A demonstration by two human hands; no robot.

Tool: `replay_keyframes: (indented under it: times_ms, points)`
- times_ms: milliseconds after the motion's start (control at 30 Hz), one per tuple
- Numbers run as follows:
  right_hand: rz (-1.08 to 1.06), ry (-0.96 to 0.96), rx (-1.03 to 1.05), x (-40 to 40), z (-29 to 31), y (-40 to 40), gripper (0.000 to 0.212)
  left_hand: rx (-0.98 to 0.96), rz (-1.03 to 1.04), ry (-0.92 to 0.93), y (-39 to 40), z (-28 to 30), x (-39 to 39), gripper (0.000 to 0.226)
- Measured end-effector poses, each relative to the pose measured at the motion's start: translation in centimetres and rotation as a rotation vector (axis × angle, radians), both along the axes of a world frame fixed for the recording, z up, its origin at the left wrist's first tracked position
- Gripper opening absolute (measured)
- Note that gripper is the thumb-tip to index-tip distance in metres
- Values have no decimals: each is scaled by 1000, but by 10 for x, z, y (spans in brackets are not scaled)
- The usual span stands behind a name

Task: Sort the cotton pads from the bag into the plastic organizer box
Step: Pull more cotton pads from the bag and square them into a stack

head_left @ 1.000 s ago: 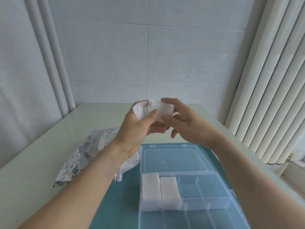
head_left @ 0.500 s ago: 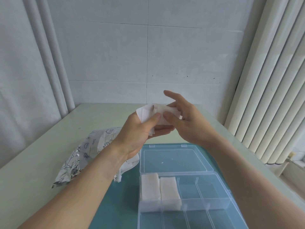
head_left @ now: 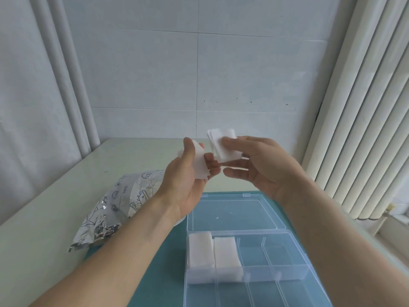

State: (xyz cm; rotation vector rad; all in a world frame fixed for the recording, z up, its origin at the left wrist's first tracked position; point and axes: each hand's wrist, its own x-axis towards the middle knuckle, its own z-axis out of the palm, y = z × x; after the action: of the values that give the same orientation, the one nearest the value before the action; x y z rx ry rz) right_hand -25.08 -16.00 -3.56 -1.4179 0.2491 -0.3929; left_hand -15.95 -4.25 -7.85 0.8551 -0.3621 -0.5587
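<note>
Both hands are raised above the table. My left hand [head_left: 188,173] pinches a small stack of white cotton pads [head_left: 200,165] between thumb and fingers. My right hand [head_left: 259,167] pinches a separate stack of cotton pads [head_left: 224,145] with its thumb on top. Below them lies the clear plastic organizer box [head_left: 287,258] with its lid [head_left: 234,213] folded open at the back. Its two leftmost compartments hold pads [head_left: 212,251]; the other compartments I can see hold none. The silver printed bag [head_left: 119,204] lies left of the box, partly hidden by my left forearm.
The box sits on a teal mat [head_left: 159,269] on a pale table [head_left: 44,229]. A tiled wall stands behind, a curtain hangs at the left, and vertical blinds [head_left: 365,107] run along the right edge.
The one bundle of pads held between both hands has been split in two. My right hand has drawn its part up and to the right; my left keeps the rest.
</note>
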Motion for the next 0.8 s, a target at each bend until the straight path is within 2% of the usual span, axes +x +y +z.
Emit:
replay_keyframes:
  times_ms: [133, 333, 400, 467, 500, 633, 700, 767, 800]
  points:
    - [-29, 104, -161, 6, -15, 6, 21, 7, 11, -10, -2, -3, -7, 58]
    - [-95, 99, -167, 12, -25, 13, 24, -1, -50, -30, -3, -5, -10, 72]
    - [-118, 93, -222, 14, -29, 15, 29, -24, -60, -56, -3, -3, -14, 53]
    - [-156, 85, -381, 12, -31, 16, 31, 23, -48, -142, -3, -2, -15, 27]
    - [-168, 86, -465, 10, -30, 15, 31, 36, -39, -178, -3, -2, -16, 20]
    - [-60, 230, -854, 2, -13, 5, 19, 37, -70, -129, 1, -3, -12, 9]
    - [-184, 264, -1024, 1, -5, -7, 17, 42, -141, -131, 4, -4, -9, 12]
    - [-338, 189, -1018, -2, 2, -15, 15, 109, -202, -210, 7, -4, -8, 15]
    - [-311, 164, -982, -3, 3, -18, 19, 142, -238, -271, 9, -4, -8, 16]
